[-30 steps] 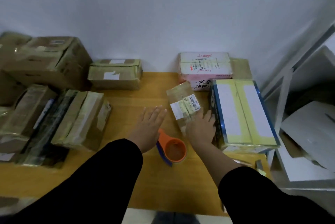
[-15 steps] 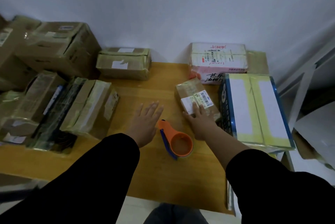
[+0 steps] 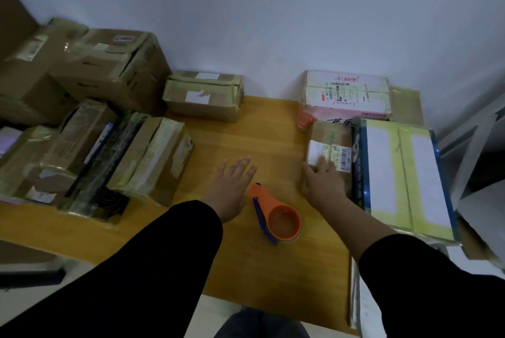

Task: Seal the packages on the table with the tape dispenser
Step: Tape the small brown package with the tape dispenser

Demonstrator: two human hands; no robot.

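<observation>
Orange tape dispenser (image 3: pixel 281 217) with blue edge, lying on the wooden table (image 3: pixel 246 263), lower centre of the frame. Just left of it, left hand (image 3: pixel 235 187) flat over the table, fingers (image 3: pixel 241 168) straight, released, grasping nothing. To the right, right hand (image 3: pixel 323 186) resting on small brown package (image 3: pixel 332 132), fingers (image 3: pixel 323 164) spread flat, released. Blue-and-yellow box (image 3: pixel 401 173) touching that package on the right. Taped cartons (image 3: pixel 109 69) stacked at upper left.

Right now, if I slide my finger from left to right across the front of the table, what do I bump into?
The taped brown packages → left hand → orange tape dispenser → right hand → blue-edged box with yellow tape.
</observation>
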